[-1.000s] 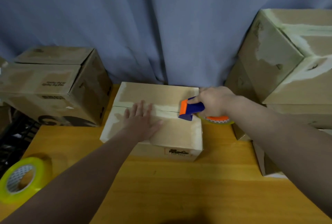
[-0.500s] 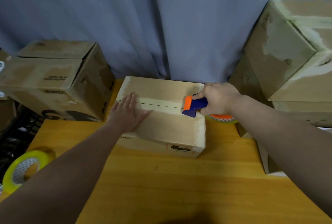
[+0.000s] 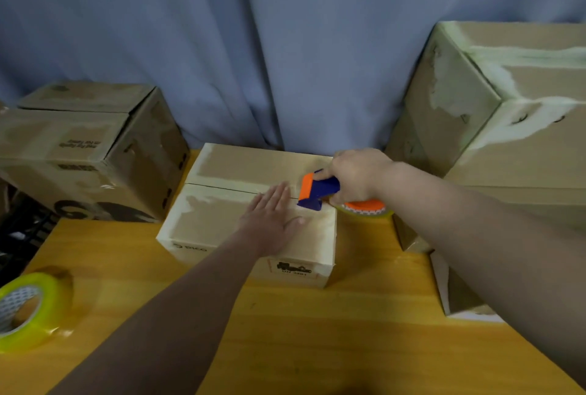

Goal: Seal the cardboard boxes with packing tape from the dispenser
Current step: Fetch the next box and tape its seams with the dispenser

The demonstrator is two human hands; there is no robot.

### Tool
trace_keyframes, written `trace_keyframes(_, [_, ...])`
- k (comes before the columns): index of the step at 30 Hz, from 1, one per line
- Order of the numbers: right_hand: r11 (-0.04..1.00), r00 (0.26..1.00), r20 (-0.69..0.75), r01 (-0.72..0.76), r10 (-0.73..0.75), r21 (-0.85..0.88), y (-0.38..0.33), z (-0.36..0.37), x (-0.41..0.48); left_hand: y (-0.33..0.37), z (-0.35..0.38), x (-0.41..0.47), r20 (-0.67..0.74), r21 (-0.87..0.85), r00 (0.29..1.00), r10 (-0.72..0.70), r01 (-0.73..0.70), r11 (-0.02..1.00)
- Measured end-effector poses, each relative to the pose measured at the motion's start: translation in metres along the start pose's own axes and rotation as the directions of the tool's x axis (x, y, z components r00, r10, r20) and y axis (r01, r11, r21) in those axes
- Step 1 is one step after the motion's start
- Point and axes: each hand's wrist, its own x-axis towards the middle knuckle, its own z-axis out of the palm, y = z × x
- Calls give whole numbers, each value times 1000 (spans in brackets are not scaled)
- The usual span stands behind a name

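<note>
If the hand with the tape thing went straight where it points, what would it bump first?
Probably the left hand. The right hand aims the tape dispenser leftward along the seam of the cardboard box, and the left fingertips lie right in front.

Left hand (image 3: 275, 220) flat on box (image 3: 222, 220); right hand (image 3: 356, 177) grips dispenser (image 3: 318, 190).

Dim, soft light comes from above; a dark shadow pools at the near edge of the table (image 3: 317, 331). Wide-angle distortion bows the large box (image 3: 523, 153) at the right. Everything looks slightly blurred, colours muted
</note>
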Motion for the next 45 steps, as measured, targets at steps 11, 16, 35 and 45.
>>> trace_keyframes(11, [992, 992, 55, -109, 113, -62, 38, -16, -58, 39, -13, 3, 92, -21, 975, -204, 207, 978])
trace_keyframes(16, [990, 993, 35, -106, 109, -90, 40, 0, -51, 65, -9, 13, 131, -42, 939, -319, 327, 944])
trace_keyframes(35, [953, 973, -88, -189, 214, 236, 27, 65, -103, 21, 2, 3, -42, 33, 999, -20, 21, 999])
trace_keyframes(45, [974, 977, 8, -213, 213, 75, 25, 69, -100, 40, 11, 10, -120, -24, 975, -187, 185, 982])
